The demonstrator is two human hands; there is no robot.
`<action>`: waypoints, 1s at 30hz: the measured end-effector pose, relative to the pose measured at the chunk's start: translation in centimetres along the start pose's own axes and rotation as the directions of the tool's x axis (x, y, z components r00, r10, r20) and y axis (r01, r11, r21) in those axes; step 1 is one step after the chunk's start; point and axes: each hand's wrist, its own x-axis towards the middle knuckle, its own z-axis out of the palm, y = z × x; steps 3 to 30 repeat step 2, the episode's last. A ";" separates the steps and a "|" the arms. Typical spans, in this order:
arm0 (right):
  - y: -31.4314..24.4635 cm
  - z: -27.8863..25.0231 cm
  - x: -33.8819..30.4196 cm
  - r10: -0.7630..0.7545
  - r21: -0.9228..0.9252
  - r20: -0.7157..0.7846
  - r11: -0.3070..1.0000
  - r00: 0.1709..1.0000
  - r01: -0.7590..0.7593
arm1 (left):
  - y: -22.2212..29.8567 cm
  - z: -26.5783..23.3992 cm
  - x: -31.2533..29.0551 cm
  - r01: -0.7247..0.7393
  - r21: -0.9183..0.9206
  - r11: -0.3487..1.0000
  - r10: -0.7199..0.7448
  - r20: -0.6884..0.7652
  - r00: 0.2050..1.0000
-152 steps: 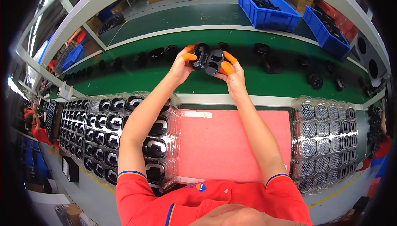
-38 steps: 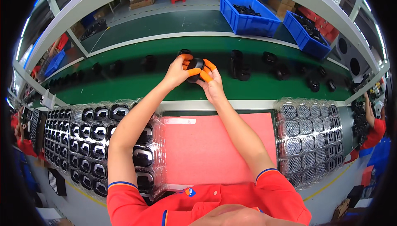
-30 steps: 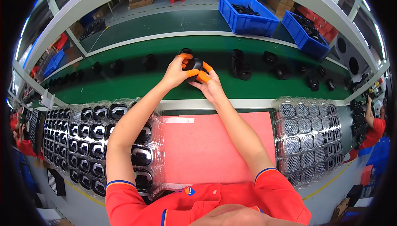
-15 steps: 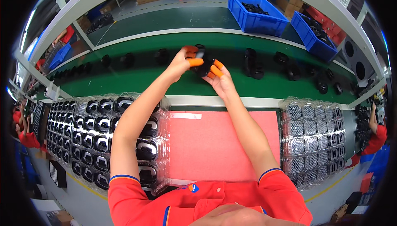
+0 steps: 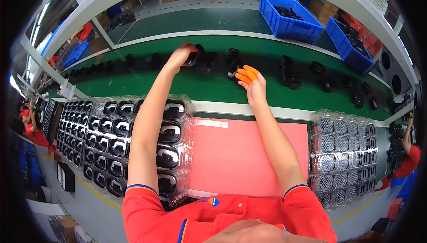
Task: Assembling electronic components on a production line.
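Note:
My left hand [image 5: 180,57], orange covers on its fingertips and blurred by motion, is closed around the edge of a rounded black plastic part [image 5: 195,55] over the green belt. Another dark part [image 5: 207,62] lies close beside it. My right hand [image 5: 252,82] is open, palm up, its orange-covered fingers stretched toward a black plastic part [image 5: 232,60] on the belt. Those fingertips are right at this part's lower end; whether they touch it I cannot tell.
More black parts [image 5: 289,73] line the green belt [image 5: 178,86]. Clear trays of glossy black pieces [image 5: 170,132] stand left of the pink mat [image 5: 249,154]; trays of mesh-patterned pieces [image 5: 326,140] stand right. Blue bins [image 5: 289,25] sit beyond. Other people work at both sides.
My hands have moved apart: the left went leftward to a black part, and the right let go of the black part between them, its fingers now straightened. The whole view has shifted slightly.

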 end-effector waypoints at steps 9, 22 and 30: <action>0.2 0.1 -0.1 0.019 -0.042 -0.039 0.999 0.999 -0.020 | -1.6 -2.0 0.5 0.077 0.216 0.973 -0.059 -0.085 0.995; 0.2 0.1 -0.1 0.019 -0.042 -0.039 0.999 0.999 -0.020 | -1.6 -2.0 0.5 0.077 0.216 0.973 -0.059 -0.085 0.995; 0.2 0.1 -0.1 0.019 -0.042 -0.039 0.999 0.999 -0.020 | -1.6 -2.0 0.5 0.077 0.216 0.973 -0.059 -0.085 0.995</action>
